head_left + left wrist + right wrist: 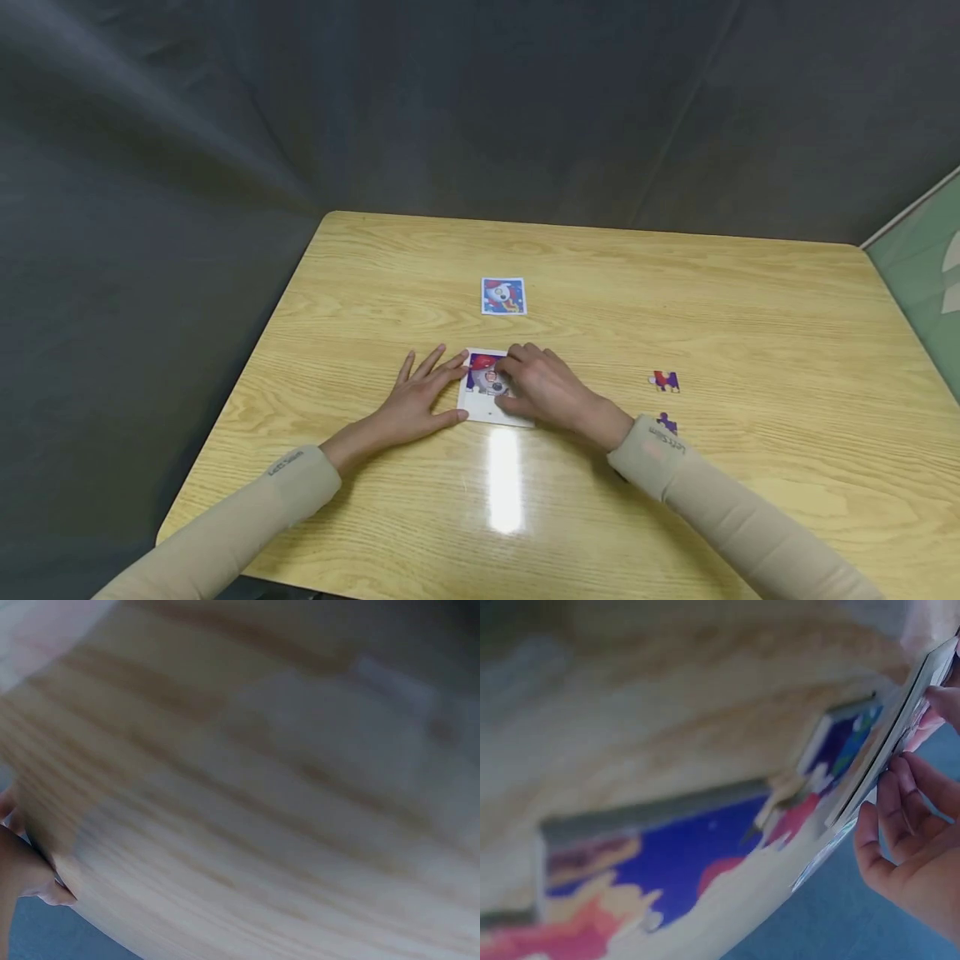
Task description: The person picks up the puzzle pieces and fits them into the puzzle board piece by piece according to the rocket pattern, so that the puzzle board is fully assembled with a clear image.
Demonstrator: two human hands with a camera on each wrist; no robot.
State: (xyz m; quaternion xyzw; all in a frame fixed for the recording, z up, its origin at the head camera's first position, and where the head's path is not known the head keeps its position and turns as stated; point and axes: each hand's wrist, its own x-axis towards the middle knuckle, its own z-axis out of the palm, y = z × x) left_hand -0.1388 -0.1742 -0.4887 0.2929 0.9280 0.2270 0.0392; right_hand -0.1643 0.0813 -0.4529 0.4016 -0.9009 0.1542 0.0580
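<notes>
A small square jigsaw puzzle [487, 408] with a white border lies near the middle of the table. Its upper part shows a red and white cartoon picture, and its lower part is plain white. My left hand [420, 404] has its fingers spread, with fingertips and thumb touching the puzzle's left edge. Over the right side, my right hand [551, 387] curls its fingers and thumb at a puzzle piece, mostly hidden beneath the hand. In the right wrist view, the right hand [915, 840] is bent at the puzzle board's edge [900, 727].
A small square picture card [503, 297] of a similar cartoon lies beyond the puzzle. Two loose pieces are to the right: a red and purple piece [665, 382] and a purple piece [667, 422] by the right sleeve. Dark cloth [480, 108] hangs behind the wooden table [750, 333].
</notes>
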